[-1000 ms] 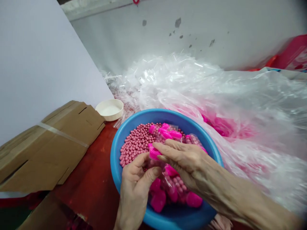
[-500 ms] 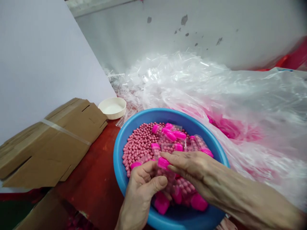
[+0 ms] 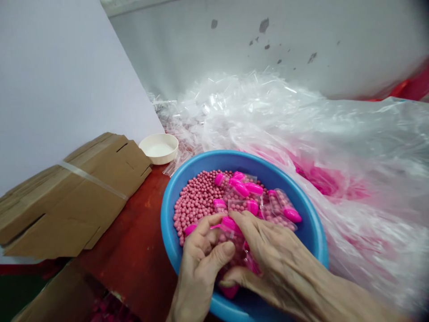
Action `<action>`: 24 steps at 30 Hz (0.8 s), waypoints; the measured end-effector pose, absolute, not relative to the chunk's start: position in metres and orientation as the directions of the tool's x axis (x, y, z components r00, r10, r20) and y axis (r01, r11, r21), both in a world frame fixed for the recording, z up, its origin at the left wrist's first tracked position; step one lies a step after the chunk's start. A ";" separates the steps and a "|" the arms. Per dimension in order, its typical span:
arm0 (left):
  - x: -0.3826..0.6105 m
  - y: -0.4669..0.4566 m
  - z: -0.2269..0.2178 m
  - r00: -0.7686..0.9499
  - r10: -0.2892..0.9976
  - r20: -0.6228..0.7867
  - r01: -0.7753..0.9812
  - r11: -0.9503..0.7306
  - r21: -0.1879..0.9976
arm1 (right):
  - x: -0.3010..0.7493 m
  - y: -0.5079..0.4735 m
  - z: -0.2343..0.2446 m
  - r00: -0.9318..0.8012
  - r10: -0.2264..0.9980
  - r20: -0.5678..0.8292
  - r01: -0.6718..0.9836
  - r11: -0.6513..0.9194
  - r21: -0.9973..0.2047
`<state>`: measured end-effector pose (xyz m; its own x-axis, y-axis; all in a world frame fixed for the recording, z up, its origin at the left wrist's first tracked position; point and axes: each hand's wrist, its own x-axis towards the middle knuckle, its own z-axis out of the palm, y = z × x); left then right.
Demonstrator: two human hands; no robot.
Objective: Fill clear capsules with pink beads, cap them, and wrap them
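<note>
A blue plastic basin [image 3: 166,214] holds a mass of small pink beads [image 3: 196,199] and several transparent plastic packets with bright pink capsule-shaped ends [image 3: 246,192]. My left hand [image 3: 201,264] and my right hand [image 3: 271,259] meet low in the basin, over its near side. Between their fingers they pinch a transparent packet with a pink end [image 3: 231,226]. Its lower part is hidden behind my fingers. Pink beads show through the plastic.
A flattened cardboard box [image 3: 77,197] with packing tape and a white round dish [image 3: 158,148] lie left of the basin on a red surface [image 3: 134,223]. A large heap of transparent plastic film [image 3: 268,116] with pink contents rises on the right, against a grey wall.
My hands have come closer together, and my right fingers have curled down over the packet. The pink end has moved lower in the basin. The view has drifted slightly.
</note>
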<state>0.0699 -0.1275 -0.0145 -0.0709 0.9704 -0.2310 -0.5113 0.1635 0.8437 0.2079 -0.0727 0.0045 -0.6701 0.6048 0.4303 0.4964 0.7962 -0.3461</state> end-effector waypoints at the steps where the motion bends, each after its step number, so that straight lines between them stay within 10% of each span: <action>1: 0.070 -0.128 -0.014 -0.068 0.969 -0.238 -0.519 0.170 0.838 | 0.204 -0.074 0.007 -0.663 0.606 0.440 0.507 0.795 -0.333; 9: 0.073 -0.128 -0.016 -0.065 0.993 -0.095 -0.570 0.041 0.820 | 0.195 -0.071 0.019 -0.661 0.463 0.590 0.539 0.840 -0.055; 14: 0.072 -0.129 -0.014 -0.114 0.989 -0.091 -0.577 0.008 0.816 | 0.192 -0.071 0.007 -0.789 0.413 0.454 0.512 0.851 0.115; 24: 0.071 -0.126 -0.005 -0.085 0.981 -0.172 -0.545 0.099 0.833 | 0.192 -0.063 0.023 -0.707 0.646 0.287 0.556 0.759 -0.339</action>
<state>0.0708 -0.1258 -0.0047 -0.0848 0.9815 -0.1718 -0.5450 0.0987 0.8326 0.1922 -0.0633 0.0226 -0.7074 0.6460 0.2867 0.5559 0.7591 -0.3389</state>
